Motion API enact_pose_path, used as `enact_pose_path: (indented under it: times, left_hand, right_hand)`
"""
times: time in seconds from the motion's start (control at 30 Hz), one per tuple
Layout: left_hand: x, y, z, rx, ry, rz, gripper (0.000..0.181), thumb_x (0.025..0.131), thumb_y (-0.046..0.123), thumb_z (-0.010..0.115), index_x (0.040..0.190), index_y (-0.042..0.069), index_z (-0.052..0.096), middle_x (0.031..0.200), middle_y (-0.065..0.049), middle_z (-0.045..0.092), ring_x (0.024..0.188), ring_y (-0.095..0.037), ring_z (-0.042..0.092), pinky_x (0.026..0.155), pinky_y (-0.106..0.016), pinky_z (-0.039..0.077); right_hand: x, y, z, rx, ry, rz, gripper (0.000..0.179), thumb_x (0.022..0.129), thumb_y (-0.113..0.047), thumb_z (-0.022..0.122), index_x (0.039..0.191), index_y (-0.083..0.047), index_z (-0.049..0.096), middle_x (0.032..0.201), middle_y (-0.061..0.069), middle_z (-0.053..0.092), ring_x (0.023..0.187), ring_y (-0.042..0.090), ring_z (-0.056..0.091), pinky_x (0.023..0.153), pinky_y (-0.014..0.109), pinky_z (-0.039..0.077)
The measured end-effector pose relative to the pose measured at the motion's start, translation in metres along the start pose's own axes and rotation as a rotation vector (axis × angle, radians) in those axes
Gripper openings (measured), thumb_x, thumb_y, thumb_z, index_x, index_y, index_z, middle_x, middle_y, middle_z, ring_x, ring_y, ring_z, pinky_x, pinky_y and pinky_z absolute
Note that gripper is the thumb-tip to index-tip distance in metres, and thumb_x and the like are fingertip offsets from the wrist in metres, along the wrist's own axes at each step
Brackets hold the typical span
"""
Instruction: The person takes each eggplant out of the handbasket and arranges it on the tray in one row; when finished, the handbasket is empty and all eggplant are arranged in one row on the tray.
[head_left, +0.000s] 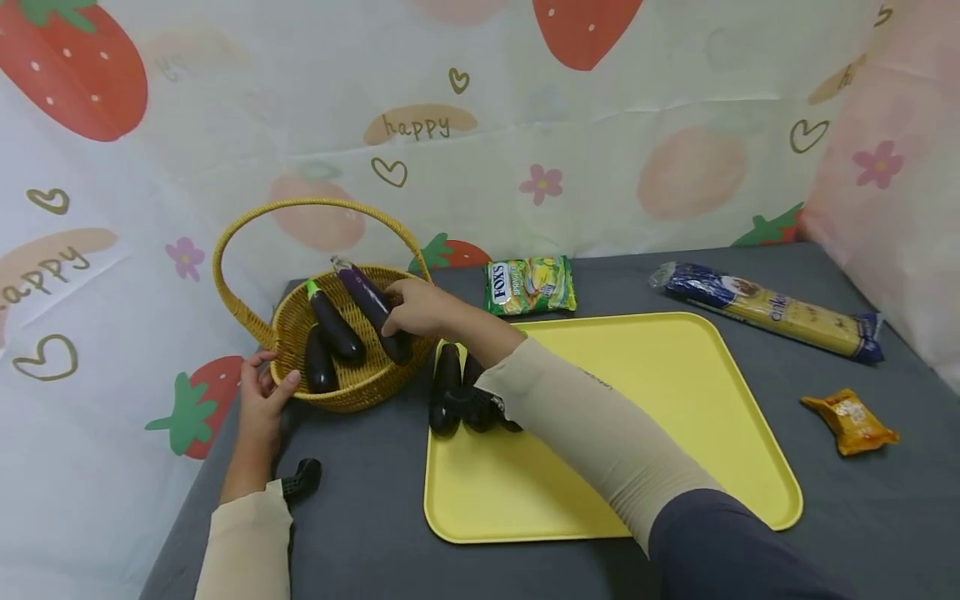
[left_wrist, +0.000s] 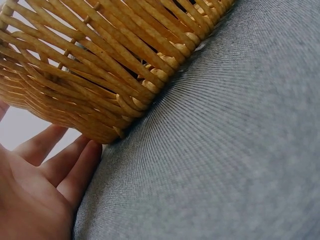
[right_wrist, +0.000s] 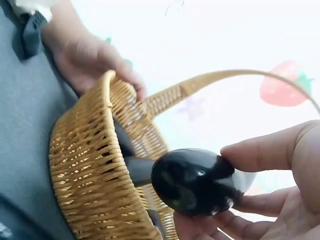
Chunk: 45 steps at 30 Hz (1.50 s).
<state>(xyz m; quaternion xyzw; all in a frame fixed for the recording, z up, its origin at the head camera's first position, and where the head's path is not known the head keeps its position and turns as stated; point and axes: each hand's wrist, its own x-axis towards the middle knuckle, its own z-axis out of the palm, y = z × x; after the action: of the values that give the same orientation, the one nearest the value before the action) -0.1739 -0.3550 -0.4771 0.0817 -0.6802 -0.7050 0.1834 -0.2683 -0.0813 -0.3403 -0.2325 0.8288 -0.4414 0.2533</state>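
Observation:
A yellow wicker basket (head_left: 375,392) with a tall hooped handle holds several dark eggplants. My right hand (head_left: 420,308) pinches one purple-black eggplant (head_left: 367,300) between thumb and fingers, over the basket's right side. In the right wrist view the rounded end of this eggplant (right_wrist: 195,182) faces the camera, close to the rim. Two more eggplants (head_left: 335,325) lie inside at the left. My left hand (head_left: 262,400) holds the basket's left edge, thumb at the rim; its fingers (left_wrist: 75,165) touch the woven outer wall. On the yellow tray (head_left: 600,508), further eggplants (head_left: 446,392) lie partly hidden by my right forearm.
Behind the tray lies a green Fox's candy bag (head_left: 530,285). A long pasta packet (head_left: 772,308) is at the back right, and a small orange packet (head_left: 851,422) sits right of the tray. A printed cloth backdrop (head_left: 600,167) stands along the grey table's back edge.

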Motion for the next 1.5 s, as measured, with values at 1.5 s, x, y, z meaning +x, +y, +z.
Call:
enact_pose_path:
  times: [1.5]
  left_hand:
    - [-0.007, 0.005, 0.004, -0.012, -0.005, 0.017, 0.039, 0.096, 0.001, 0.057, 0.126, 0.017, 0.038, 0.124, -0.008, 0.053, 0.107, -0.012, 0.054, 0.082, -0.018, 0.043]
  right_hand:
    - [-0.176, 0.175, -0.047, 0.062, 0.326, 0.289, 0.073, 0.087, -0.027, 0.072, 0.143, 0.001, 0.035, 0.124, 0.024, 0.053, 0.1, 0.03, 0.059, 0.074, 0.036, 0.05]
